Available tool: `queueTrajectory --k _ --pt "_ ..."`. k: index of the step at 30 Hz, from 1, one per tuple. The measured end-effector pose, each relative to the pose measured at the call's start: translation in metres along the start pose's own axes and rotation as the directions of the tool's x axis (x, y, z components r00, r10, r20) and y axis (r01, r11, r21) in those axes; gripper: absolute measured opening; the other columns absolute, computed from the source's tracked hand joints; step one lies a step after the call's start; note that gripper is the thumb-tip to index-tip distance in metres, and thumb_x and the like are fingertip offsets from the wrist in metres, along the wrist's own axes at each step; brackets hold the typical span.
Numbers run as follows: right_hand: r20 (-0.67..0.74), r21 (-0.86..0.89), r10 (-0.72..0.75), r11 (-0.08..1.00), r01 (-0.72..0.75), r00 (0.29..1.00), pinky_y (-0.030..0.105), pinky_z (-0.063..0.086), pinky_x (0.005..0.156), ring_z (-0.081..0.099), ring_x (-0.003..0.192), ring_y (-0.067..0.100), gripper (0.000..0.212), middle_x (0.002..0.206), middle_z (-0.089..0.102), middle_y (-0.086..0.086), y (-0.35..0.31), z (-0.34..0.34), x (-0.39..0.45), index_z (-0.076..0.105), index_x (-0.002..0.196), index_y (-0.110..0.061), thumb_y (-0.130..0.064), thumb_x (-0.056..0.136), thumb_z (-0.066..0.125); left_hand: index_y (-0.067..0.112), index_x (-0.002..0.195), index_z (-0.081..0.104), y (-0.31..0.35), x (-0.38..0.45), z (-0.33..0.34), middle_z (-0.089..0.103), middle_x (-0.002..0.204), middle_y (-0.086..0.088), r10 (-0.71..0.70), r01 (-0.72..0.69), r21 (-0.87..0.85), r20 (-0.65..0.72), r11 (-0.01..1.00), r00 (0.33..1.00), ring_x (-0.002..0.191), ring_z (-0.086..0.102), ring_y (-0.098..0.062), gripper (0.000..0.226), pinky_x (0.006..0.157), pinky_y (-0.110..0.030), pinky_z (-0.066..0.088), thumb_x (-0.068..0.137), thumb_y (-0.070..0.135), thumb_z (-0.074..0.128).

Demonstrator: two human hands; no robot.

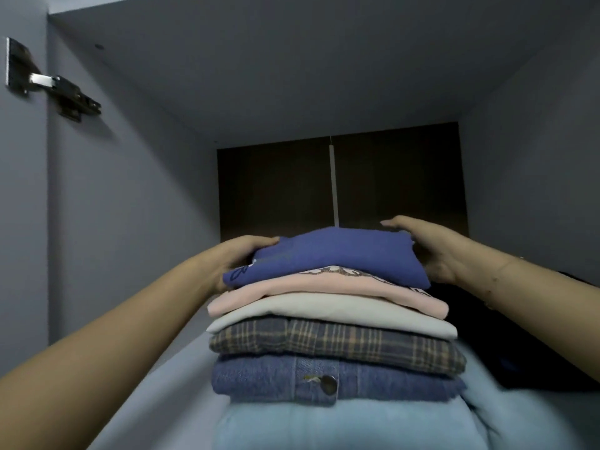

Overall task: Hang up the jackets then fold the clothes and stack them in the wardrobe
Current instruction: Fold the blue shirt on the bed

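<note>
A stack of folded clothes stands inside the grey wardrobe compartment (136, 196). On top lies a folded blue garment (328, 254). Under it come a pink one (318, 292), a cream one (331, 315), a plaid shirt (337, 347), a dark denim piece with a button (279, 381) and light blue denim (324, 427) at the bottom. My left hand (237, 254) holds the blue garment's left edge, fingers laid over its top. My right hand (428, 245) cups its right edge, fingers curved round the back corner.
A metal door hinge (48, 82) sits on the left wall near the opening. The compartment's back panel (389, 177) is dark brown. A dark black bundle (519, 336) lies to the right of the stack, under my right forearm. The shelf floor (175, 368) shows left of the stack.
</note>
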State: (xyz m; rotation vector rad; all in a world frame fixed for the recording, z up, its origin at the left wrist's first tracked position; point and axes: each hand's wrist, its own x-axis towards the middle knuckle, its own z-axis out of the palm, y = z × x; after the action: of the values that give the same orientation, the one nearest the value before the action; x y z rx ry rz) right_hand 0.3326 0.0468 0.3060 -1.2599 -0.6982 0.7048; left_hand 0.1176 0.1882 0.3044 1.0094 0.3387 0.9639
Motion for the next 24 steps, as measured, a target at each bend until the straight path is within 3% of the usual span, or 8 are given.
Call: queueTrajectory --k 2,5,7,11,14,17,20,24 --pt "0.062 -0.129 -0.117 0.984 0.124 0.991 0.03 0.055 0.063 0.069 0.088 0.023 0.029 0.102 0.073 0.011 0.012 -0.006 -0.012 0.07 0.107 -0.011 -0.03 0.085 0.07 0.003 0.083 0.072 0.015 -0.01 -0.021 0.069 0.07 -0.013 -0.271 0.202 0.495 0.071 0.845 0.96 0.054 0.068 -0.019 0.031 0.048 -0.021 0.054 0.094 0.026 0.055" --pt "0.08 -0.23 -0.242 0.939 0.254 0.967 0.04 0.051 0.091 0.061 0.111 0.027 0.05 0.119 0.064 0.013 0.02 -0.001 -0.028 0.057 0.126 -0.008 -0.029 0.083 0.072 0.006 0.1 0.073 0.017 -0.033 -0.04 0.073 0.09 -0.013 -0.334 0.194 0.507 0.2 0.84 0.921 0.071 0.07 -0.024 0.027 0.063 -0.031 0.06 0.082 0.026 0.065" --pt "0.075 -0.233 -0.256 0.935 0.267 0.964 0.034 0.051 0.084 0.061 0.105 0.023 0.044 0.112 0.062 0.01 0.017 0.005 -0.037 0.055 0.12 -0.015 -0.023 0.082 0.074 0.009 0.111 0.069 0.011 -0.036 -0.041 0.071 0.094 -0.013 -0.234 0.046 0.595 0.243 0.802 0.941 0.074 0.069 -0.02 0.026 0.063 -0.027 0.058 0.088 0.018 0.062" --pt "0.096 -0.037 -0.136 0.989 0.14 0.986 0.024 0.052 0.059 0.063 0.063 0.013 0.007 0.07 0.064 0.006 0.002 0.013 -0.057 0.062 0.091 -0.014 -0.008 0.092 0.058 0.009 0.104 0.061 0.015 -0.043 -0.024 0.066 0.09 -0.012 0.041 -0.129 0.534 0.174 0.836 0.984 0.061 0.067 -0.013 0.013 0.053 -0.022 0.056 0.096 0.002 0.053" --pt "0.132 0.25 -0.002 0.968 -0.032 0.991 0.014 0.04 0.033 0.053 0.032 0.008 0.03 0.048 0.057 0.007 -0.011 0.005 -0.062 0.056 0.068 0.002 -0.002 0.094 0.042 0.002 0.091 0.067 0.03 -0.046 -0.027 0.063 0.074 -0.01 0.076 -0.132 0.368 0.162 0.921 0.984 0.049 0.058 -0.007 0.029 0.04 -0.012 0.045 0.098 -0.005 0.039" --pt "0.211 0.219 0.082 0.967 -0.129 0.974 0.017 0.044 0.033 0.059 0.036 0.014 0.011 0.058 0.06 0.016 -0.006 0.002 -0.078 0.06 0.075 0.011 0.015 0.074 0.049 -0.008 0.074 0.063 0.038 -0.045 -0.036 0.054 0.05 -0.009 -0.107 0.091 0.215 0.065 0.972 0.992 0.031 0.049 -0.005 0.04 0.035 -0.011 0.042 0.098 -0.005 0.031" --pt "0.156 -0.026 0.104 0.995 -0.101 0.982 0.025 0.055 0.046 0.063 0.056 0.021 0.016 0.084 0.062 0.017 0.017 0.0 -0.082 0.06 0.102 0.001 0.0 0.089 0.051 -0.007 0.085 0.065 0.028 -0.053 -0.046 0.066 0.072 -0.017 -0.254 0.183 0.474 0.09 0.861 0.963 0.049 0.065 -0.019 0.015 0.043 -0.024 0.055 0.086 0.004 0.054" --pt "0.044 0.022 0.067 0.997 -0.068 0.997 0.029 0.049 0.065 0.055 0.075 0.02 0.014 0.096 0.056 0.012 0.013 -0.004 -0.059 0.059 0.099 -0.008 -0.02 0.091 0.058 0.006 0.1 0.063 0.021 -0.029 -0.043 0.065 0.093 -0.014 -0.258 0.208 0.457 0.048 0.865 0.965 0.076 0.063 -0.027 0.024 0.067 -0.035 0.057 0.09 0.028 0.06"
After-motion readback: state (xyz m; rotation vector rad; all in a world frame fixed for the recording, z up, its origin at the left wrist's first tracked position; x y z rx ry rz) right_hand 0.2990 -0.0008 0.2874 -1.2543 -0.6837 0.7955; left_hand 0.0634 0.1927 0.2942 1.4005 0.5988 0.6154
